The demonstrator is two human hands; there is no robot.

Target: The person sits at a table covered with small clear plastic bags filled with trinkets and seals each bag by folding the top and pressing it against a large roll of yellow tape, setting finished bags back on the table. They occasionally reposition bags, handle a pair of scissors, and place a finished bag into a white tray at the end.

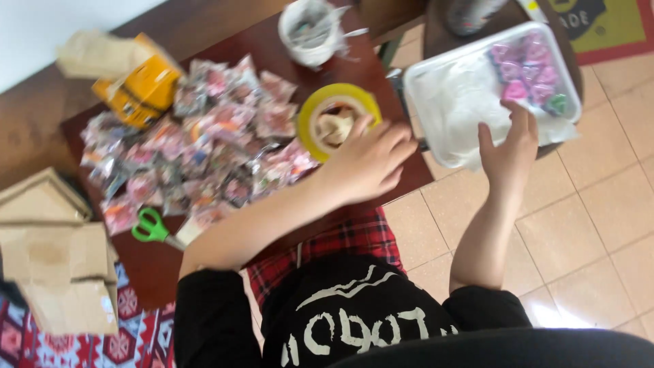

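Observation:
My left hand point(368, 163) reaches across the dark table point(153, 269) and closes on a yellow tape roll point(320, 102), thumb at its inner hole and fingers over its near edge. My right hand point(507, 146) lies flat with fingers spread on the near rim of a white plastic tray point(436, 88) that stands on a separate dark round surface. White wrapping and several pink and purple pieces point(524, 65) lie in the tray's far right corner. A heap of small clear packets with pink contents point(204, 143) covers the table just left of the tape roll.
Green-handled scissors point(150, 228) lie at the table's near edge. A yellow box point(139, 88) and crumpled paper sit at the far left, a white round tub point(310, 31) at the back. Cardboard boxes point(58, 266) stand on a patterned rug at left; beige floor tiles at right.

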